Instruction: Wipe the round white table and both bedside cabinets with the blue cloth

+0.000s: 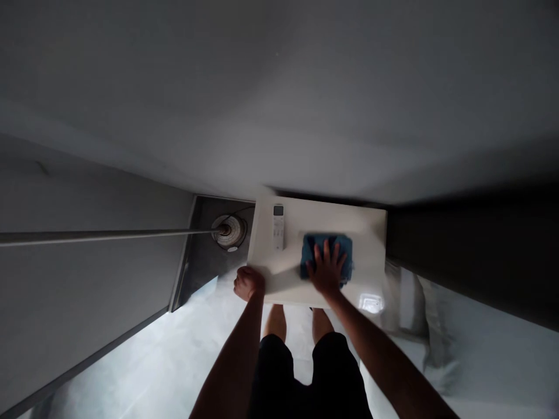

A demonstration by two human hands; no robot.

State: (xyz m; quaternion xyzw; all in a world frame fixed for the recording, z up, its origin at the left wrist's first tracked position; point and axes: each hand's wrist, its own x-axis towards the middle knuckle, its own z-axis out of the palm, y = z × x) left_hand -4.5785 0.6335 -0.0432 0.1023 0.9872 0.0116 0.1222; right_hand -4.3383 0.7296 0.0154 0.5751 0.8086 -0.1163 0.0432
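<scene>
A folded blue cloth [308,247] lies on the white tabletop [362,230], right of its middle. Flat on top of the cloth is my right hand [326,269], fingers spread and pressing down. My left hand [248,283] is closed at the table's front left corner, partly past the edge; the inside of its fingers is hidden, so I cannot tell if it grips anything. A white remote control [278,228] with a small grey screen rests near the table's left side, display end away from me.
Left of the table, a round, pale woven-looking base [229,230] with a cable sits on a dark surface; a long thin pole [109,236] extends from it. A wall [279,116] rises behind the table. Crumpled fabric [430,326] lies to the right. Light reflects at the front right corner.
</scene>
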